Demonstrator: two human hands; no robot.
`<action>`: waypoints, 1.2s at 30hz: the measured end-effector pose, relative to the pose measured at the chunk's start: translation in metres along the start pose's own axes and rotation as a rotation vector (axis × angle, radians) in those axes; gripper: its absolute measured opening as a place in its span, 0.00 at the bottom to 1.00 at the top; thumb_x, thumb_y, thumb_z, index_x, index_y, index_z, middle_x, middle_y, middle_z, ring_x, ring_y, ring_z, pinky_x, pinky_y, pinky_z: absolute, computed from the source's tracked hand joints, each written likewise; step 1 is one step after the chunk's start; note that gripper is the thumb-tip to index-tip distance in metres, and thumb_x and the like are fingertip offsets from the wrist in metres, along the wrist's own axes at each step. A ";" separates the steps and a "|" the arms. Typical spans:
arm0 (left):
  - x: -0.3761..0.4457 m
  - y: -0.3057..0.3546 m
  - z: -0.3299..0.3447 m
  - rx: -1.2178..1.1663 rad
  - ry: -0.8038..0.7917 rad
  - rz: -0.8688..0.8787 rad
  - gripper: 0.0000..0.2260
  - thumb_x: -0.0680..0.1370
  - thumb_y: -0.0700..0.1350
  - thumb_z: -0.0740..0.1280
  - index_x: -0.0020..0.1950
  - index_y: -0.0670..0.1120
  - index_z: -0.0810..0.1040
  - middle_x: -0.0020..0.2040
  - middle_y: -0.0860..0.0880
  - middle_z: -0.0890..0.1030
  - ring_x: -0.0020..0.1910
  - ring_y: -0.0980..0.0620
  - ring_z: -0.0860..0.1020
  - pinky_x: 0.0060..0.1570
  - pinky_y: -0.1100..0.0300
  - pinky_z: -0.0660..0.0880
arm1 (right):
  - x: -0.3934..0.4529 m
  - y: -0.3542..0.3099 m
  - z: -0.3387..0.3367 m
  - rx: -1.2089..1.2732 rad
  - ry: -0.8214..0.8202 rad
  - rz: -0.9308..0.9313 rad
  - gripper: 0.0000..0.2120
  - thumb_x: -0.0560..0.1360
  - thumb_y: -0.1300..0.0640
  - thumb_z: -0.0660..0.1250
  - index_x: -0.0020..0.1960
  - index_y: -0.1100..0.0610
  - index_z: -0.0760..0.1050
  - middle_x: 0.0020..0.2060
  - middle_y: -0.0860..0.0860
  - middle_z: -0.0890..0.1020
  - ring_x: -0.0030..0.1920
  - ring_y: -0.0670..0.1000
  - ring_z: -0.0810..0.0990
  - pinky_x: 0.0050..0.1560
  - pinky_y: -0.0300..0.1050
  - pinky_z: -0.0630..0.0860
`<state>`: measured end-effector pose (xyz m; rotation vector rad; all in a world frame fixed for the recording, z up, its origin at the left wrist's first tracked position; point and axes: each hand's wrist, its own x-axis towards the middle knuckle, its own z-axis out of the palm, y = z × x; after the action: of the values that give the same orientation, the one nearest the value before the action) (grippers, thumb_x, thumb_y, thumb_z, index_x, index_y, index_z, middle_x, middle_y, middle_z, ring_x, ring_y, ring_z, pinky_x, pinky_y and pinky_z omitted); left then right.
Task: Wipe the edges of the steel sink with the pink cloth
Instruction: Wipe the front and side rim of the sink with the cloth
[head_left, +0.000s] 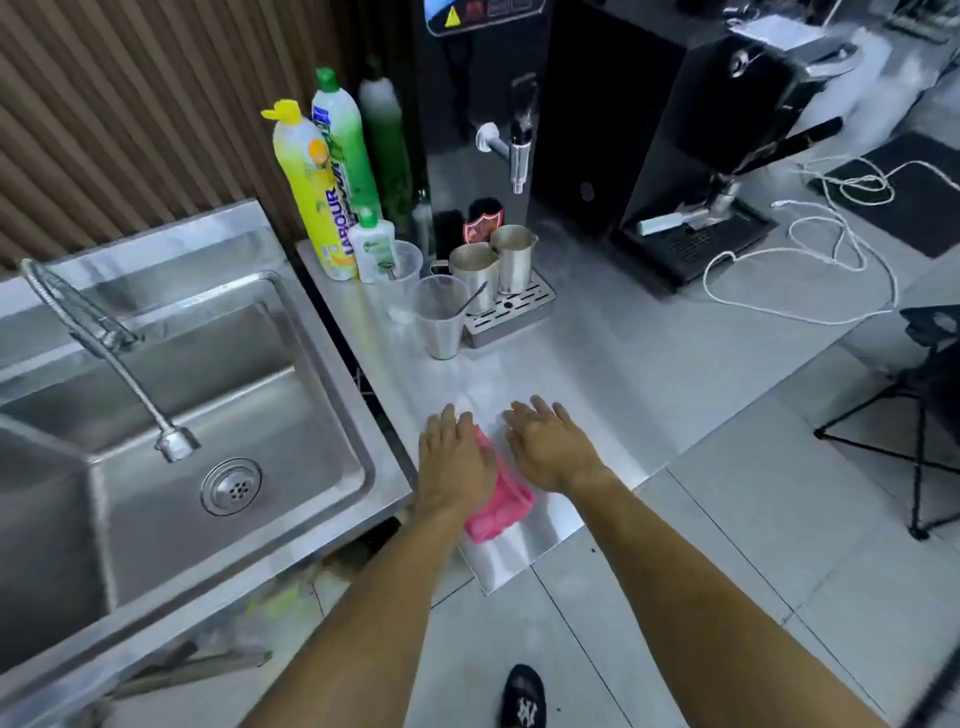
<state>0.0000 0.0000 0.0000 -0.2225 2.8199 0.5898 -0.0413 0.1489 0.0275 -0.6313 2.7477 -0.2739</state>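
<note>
The crumpled pink cloth (497, 496) lies right of the steel sink (332, 332), under the flat-fingered left hand (453, 458), the nearer one; the right hand (545, 447) rests spread, holding nothing.

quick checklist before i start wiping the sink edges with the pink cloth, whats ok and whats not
1. Cloth within reach: ok. The pink cloth lies on the steel counter, partly under the left hand.
2. Cloth gripped: not ok. The left hand lies flat on it with fingers straight.
3. Right hand free: ok. It rests open on the counter beside the cloth.
4. Cloth at the sink: not ok. It is still on the counter, right of the sink's rim.
5. Right rim clear: ok. Nothing sits on it.
6. Far rim clear: cannot tell. The faucet crosses it.
</note>
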 end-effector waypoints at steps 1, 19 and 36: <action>-0.001 0.001 0.012 -0.014 0.048 -0.065 0.25 0.85 0.52 0.55 0.80 0.43 0.61 0.83 0.41 0.55 0.82 0.39 0.52 0.80 0.44 0.52 | 0.000 0.005 0.010 0.000 -0.018 0.005 0.23 0.86 0.53 0.51 0.79 0.56 0.63 0.80 0.53 0.65 0.81 0.58 0.58 0.80 0.57 0.53; 0.037 -0.048 0.009 0.445 0.022 0.643 0.32 0.84 0.59 0.54 0.84 0.44 0.54 0.85 0.46 0.51 0.84 0.45 0.48 0.82 0.47 0.49 | -0.010 0.040 0.092 0.097 0.236 -0.066 0.26 0.86 0.50 0.49 0.82 0.55 0.60 0.82 0.52 0.60 0.83 0.55 0.54 0.83 0.51 0.47; -0.008 -0.036 0.046 0.136 0.101 0.189 0.29 0.84 0.51 0.54 0.84 0.46 0.51 0.85 0.47 0.51 0.84 0.46 0.45 0.81 0.44 0.50 | -0.030 0.006 0.106 0.069 0.224 0.078 0.27 0.87 0.50 0.48 0.83 0.61 0.55 0.83 0.56 0.55 0.83 0.58 0.50 0.84 0.54 0.45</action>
<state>0.0246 -0.0131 -0.0522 0.0420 2.9854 0.4336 0.0181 0.1558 -0.0658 -0.5009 2.9528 -0.4438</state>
